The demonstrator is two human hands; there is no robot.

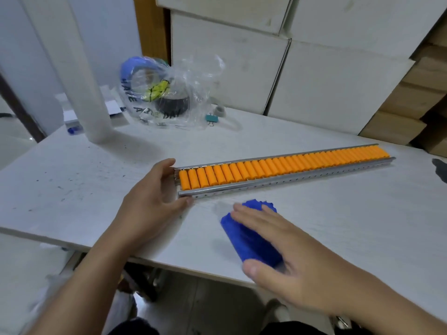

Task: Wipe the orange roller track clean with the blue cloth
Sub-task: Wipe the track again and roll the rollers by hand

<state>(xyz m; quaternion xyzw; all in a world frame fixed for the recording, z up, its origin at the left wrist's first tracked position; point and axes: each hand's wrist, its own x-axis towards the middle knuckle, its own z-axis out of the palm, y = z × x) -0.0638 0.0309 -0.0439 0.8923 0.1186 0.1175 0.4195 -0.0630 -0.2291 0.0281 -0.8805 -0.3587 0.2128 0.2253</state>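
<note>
1. The orange roller track [283, 169] lies flat on the white surface [338, 213], running from near the middle out toward the far right, its rollers seated between two metal rails.
2. The left hand [154, 194] is spread around the track's near end, fingers at the far rail and thumb at the near rail; it looks like a bracing hold, though whether it presses firmly cannot be told.
3. The blue cloth [249, 235] sits bunched on the surface just in front of the track, apart from it.
4. The right hand [285, 252] lies over the cloth with fingers spread on top and thumb at its near edge; a closed grip is not visible.
5. Judged from this, the step in hand is taking up the cloth; wiping has not begun.
6. The next move calls for gathering the cloth into the right hand, lifting it onto the rollers at the near end, and stroking along the track while the left hand steadies it, since the rollers may spin under the cloth.
</note>
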